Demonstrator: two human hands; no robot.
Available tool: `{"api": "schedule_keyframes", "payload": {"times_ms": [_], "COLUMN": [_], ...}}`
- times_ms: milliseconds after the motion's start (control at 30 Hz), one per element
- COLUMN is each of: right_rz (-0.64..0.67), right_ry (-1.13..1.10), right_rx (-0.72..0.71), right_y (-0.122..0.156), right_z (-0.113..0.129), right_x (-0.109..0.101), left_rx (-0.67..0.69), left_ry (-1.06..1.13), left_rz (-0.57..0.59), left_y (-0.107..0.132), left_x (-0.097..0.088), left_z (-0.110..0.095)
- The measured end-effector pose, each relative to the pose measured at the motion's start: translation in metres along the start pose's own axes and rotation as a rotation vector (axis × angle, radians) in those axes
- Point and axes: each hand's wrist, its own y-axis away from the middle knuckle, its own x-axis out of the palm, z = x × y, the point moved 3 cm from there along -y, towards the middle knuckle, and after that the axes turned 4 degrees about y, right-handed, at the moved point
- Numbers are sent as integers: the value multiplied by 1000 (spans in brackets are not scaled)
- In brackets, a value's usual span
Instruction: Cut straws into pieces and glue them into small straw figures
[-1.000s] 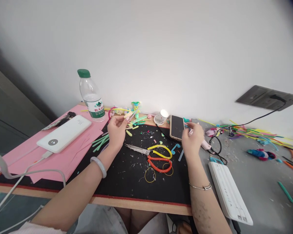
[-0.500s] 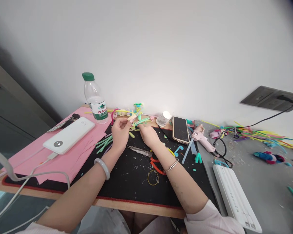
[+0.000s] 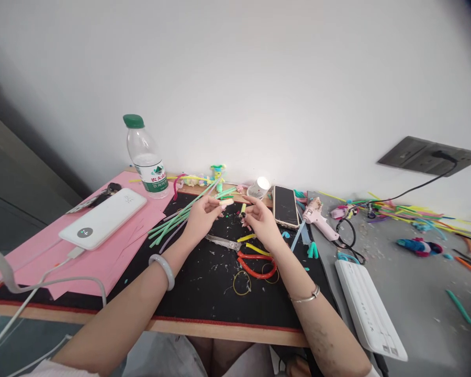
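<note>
My left hand (image 3: 202,219) pinches a short pale-yellow fuzzy piece (image 3: 226,201) between thumb and fingertips. Across a small gap, my right hand (image 3: 262,221) has its fingers closed on a small yellow piece (image 3: 243,208) with a dark end. Both hands are raised over the black mat (image 3: 196,293). Below them lie scissors (image 3: 258,265) with orange handles, their blades pointing left. Beside my left hand rests a bunch of green pipe cleaners (image 3: 172,225). A small yellow and green fuzzy figure (image 3: 219,178) stands behind, near the wall.
At left are a water bottle (image 3: 146,162), pink sheets (image 3: 98,272) and a white power bank (image 3: 104,217). A paper cup (image 3: 258,187), a phone (image 3: 286,206) and a pink glue gun (image 3: 320,219) stand to the right. Past them lie a white power strip (image 3: 371,309) and scattered pipe cleaners (image 3: 412,212).
My right hand has moved right from the green pieces at the back and now shows a small yellow piece. My left hand keeps its pale-yellow piece. The view has shifted slightly.
</note>
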Motion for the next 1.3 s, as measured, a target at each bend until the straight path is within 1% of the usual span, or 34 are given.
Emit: {"api": "schedule_keyframes", "payload": {"times_ms": [67,133,200,300,500,600,733,833,900,967,1100,1300], "right_rz": [-55,-146,-227,-272,-316,-271,-200,-209,-216,-221,-247,-285], "right_ry": [-65,-95,-107,-93,58,85,-12,-114,-131,-112,-15,99], "right_rx": [16,27,53,89,-9,-31,4,46,62,46,-38,-46], "right_y": [9,16,20,23,25,25,26,27,28,28,27,27], "right_z": [3,3,0,-5,-1,1,1,0,-1,-2,-2,-4], "right_x": [-10,-18,-23,-25,-26,-24,-18,-16,-15,-14,-13,-14], "left_rx": [12,37,66,102,126,142,163,174,180,182,174,175], "left_ry": [-32,-83,-155,-242,-303,-326,-333,-332,-330,-324,-309,-314], "left_rz": [110,188,233,274,291,296,312,319,320,324,336,340], "left_y": [3,6,9,12,13,13,14,15,15,16,16,18], "left_x": [6,11,14,16,16,17,18,18,19,19,20,21], "left_z": [1,0,-1,-5,-8,-8,-9,-10,-10,-10,-10,-13]}}
